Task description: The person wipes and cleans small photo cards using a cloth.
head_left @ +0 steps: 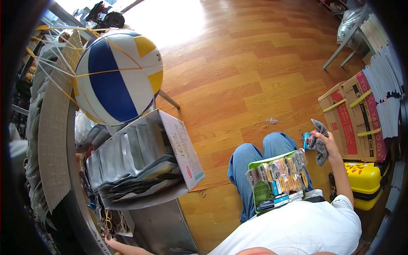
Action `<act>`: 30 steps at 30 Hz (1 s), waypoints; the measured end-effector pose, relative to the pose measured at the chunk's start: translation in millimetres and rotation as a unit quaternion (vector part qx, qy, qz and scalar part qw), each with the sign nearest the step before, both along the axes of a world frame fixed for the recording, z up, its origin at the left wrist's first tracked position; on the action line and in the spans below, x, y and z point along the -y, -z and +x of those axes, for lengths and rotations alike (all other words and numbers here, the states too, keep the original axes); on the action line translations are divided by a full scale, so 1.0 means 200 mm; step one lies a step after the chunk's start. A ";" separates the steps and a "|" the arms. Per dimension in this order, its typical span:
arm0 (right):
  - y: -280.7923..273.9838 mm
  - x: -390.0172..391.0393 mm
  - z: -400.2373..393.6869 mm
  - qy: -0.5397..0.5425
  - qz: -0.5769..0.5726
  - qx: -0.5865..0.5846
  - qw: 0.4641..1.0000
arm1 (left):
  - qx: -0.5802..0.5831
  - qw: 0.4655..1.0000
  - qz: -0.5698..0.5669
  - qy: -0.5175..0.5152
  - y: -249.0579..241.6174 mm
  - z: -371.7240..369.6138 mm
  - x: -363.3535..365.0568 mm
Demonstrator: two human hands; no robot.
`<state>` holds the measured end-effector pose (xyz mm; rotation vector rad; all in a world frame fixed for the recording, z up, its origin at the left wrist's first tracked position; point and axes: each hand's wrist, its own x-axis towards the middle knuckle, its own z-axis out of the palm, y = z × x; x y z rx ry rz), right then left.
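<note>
My right hand [328, 142] grips a crumpled grey cloth [319, 153], with a small blue packet [306, 139] at its fingertips. On my lap rests a green plastic basket [262, 191] holding several small narrow packages [282, 176] in clear wrap, some yellow, some blue and white. At the lower left, my left hand [109, 239] reaches to the shelf edge, close to a cord-like yellowish item [108, 221]. Its fingers are small and partly hidden there, so I cannot tell what they hold.
A white-and-blue volleyball [123, 76] in a string net hangs above a carton [187, 148] of plastic-wrapped items at left. To the right stand a cardboard box [350, 114], stacked papers [384, 72] and a yellow case [361, 180]. Small debris [271, 121] lies on the wooden floor [238, 63].
</note>
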<state>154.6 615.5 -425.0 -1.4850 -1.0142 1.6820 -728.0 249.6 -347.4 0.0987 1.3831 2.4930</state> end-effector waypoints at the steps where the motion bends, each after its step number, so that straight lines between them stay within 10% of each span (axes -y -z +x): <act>1: 0.01 -0.01 0.00 -0.002 0.001 0.003 1.000 | -0.001 1.000 -0.001 -0.005 -0.03 0.00 0.02; 30: 0.08 -0.04 0.10 0.017 -0.020 -0.019 0.999 | 0.021 1.000 -0.015 -0.009 -0.39 0.00 -0.33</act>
